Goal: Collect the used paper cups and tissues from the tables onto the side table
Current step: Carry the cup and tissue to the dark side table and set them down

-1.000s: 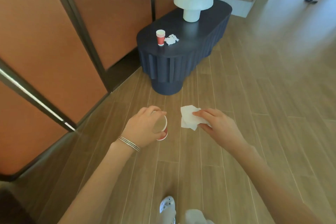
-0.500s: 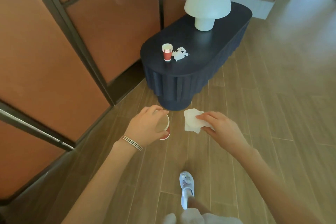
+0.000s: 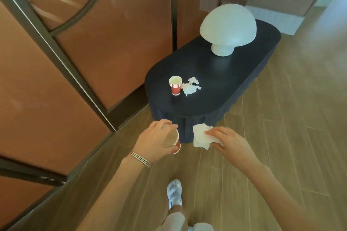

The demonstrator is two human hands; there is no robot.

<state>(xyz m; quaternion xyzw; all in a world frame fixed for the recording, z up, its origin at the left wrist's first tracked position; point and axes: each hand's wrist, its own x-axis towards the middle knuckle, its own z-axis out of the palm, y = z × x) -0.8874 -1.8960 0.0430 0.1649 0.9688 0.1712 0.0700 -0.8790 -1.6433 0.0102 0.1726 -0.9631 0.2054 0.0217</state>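
Red paper cup point(image 3: 172, 139) sits gripped in your left hand point(image 3: 152, 142); your right hand point(image 3: 231, 142) pinches a white tissue point(image 3: 200, 137). Both hover just short of the dark desk point(image 3: 216, 99), where stacked red cups point(image 3: 175, 88) stand just beside a crumpled tissue point(image 3: 190, 87), near the mushroom lamp point(image 3: 227, 28).

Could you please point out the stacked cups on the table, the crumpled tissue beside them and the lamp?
stacked cups point(image 3: 175, 90): head view, red side wall.
crumpled tissue point(image 3: 189, 89): head view, its middle.
lamp point(image 3: 228, 24): head view, white dome.
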